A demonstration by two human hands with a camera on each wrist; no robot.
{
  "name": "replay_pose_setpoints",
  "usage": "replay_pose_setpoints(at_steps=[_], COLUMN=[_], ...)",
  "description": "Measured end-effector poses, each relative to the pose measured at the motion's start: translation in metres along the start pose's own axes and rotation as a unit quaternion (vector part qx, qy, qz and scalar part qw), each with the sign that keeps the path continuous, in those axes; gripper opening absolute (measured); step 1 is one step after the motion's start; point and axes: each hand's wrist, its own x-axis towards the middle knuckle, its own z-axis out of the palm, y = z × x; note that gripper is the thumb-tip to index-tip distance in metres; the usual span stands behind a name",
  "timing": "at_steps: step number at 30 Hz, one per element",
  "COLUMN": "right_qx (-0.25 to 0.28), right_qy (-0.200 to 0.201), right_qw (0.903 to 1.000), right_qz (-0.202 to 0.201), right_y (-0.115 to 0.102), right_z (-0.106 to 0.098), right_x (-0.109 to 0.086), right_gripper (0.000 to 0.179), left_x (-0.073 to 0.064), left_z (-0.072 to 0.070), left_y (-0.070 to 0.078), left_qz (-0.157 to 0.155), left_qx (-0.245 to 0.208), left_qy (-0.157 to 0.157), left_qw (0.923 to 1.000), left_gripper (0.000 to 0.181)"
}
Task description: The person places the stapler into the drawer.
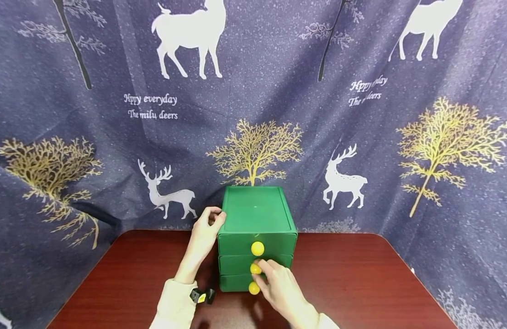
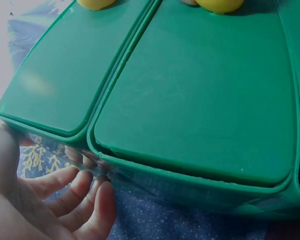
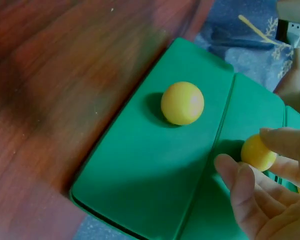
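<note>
A green three-drawer cabinet (image 1: 256, 210) stands on the table with a round yellow knob on each drawer. My left hand (image 1: 208, 230) is at the cabinet's left side near the top edge. In the left wrist view, its fingers (image 2: 75, 192) are loosely bent with their tips against the shiny side wall. With my right hand (image 1: 281, 288) I pinch the middle yellow knob (image 3: 259, 152), thumb on one side and fingers on the other. The top knob (image 1: 257, 248) and the bottom knob (image 3: 182, 103) are untouched. All the drawers look closed.
The brown-red table (image 1: 352, 274) extends to both sides of the cabinet. Behind it hangs a dark blue cloth (image 1: 270, 77) printed with white deer and golden trees. A small black device (image 1: 202, 296) is on my left wrist.
</note>
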Motion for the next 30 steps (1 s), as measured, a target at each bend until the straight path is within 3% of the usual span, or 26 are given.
replay_pose_setpoints(at_steps=[7, 16, 24, 30], right_qx=[0.032, 0.044, 0.052, 0.045], right_qy=[0.005, -0.048, -0.063, -0.076], right_qw=[0.9995, 0.9948, 0.9912, 0.9872], right_qz=[0.004, 0.078, 0.104, 0.133], right_y=[0.001, -0.002, 0.002, 0.012], right_z=[0.008, 0.001, -0.027, -0.059], right_x=[0.003, -0.003, -0.01, -0.007], right_gripper=[0.026, 0.023, 0.03, 0.022], left_x=[0.002, 0.002, -0.002, -0.016], left_z=[-0.004, -0.001, -0.002, -0.012], left_y=[-0.003, -0.006, -0.004, -0.004], left_qz=[-0.002, -0.01, -0.009, 0.044], left_qx=[0.001, -0.012, -0.032, 0.017], left_qy=[0.009, 0.004, -0.044, -0.06], left_qw=[1.0, 0.9999, 0.9985, 0.997], left_gripper=[0.027, 0.028, 0.035, 0.037])
